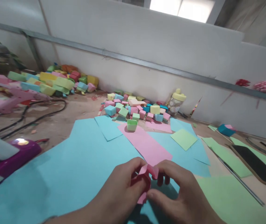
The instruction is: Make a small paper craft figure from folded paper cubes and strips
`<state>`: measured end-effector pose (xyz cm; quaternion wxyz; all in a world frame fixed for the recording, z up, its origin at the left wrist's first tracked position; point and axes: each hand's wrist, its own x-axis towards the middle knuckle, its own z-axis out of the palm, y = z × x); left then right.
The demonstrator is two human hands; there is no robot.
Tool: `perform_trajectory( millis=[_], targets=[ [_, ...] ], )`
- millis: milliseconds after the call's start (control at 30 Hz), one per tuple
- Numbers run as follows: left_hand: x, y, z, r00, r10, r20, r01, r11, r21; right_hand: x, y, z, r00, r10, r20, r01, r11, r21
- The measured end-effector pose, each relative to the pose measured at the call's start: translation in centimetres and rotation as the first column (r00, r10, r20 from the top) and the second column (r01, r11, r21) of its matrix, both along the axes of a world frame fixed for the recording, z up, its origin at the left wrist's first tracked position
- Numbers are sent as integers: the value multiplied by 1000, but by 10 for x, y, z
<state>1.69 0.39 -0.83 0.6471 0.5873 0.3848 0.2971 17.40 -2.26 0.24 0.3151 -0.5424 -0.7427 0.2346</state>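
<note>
A small piece of folded pink paper [148, 171] is held low over the blue paper [77, 168], its flaps standing up. My left hand [126, 183] is closed around it, with the thumb pressed into its inside. From the other side, my right hand [179, 186] pinches the upper flap between its fingers, while its thumb lies near the lower edge. Beyond my hands lies a flat pink paper strip [147, 144]. An open green paper box [132, 125] stands at the strip's far end.
Behind sits a pile of small paper boxes [133, 107], beside a yellow-lidded jar [176, 101]. More paper boxes [53, 82] and a pink glue gun [16, 96] with its black cord are at left. A purple device [23, 152], a phone [256, 161] and a metal rod [240, 182] flank the paper.
</note>
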Motion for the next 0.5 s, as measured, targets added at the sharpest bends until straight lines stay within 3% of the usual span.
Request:
perform_trajectory(
  millis=[133, 400, 500],
  targets=[
    [-2, -3, 6, 996, 10, -87, -6, 999, 52, -4, -3, -2, 1000, -16, -9, 16, 1000, 12],
    [-6, -4, 4, 967, 33, -253, 44, 955, 294, 0, -5, -8, 998, -48, -49, 48, 999, -3],
    [-4, -4, 2, 968, 79, -239, -4, 955, 298, -1, -6, -12, 999, -9, -32, 11, 999, 44]
  ],
)
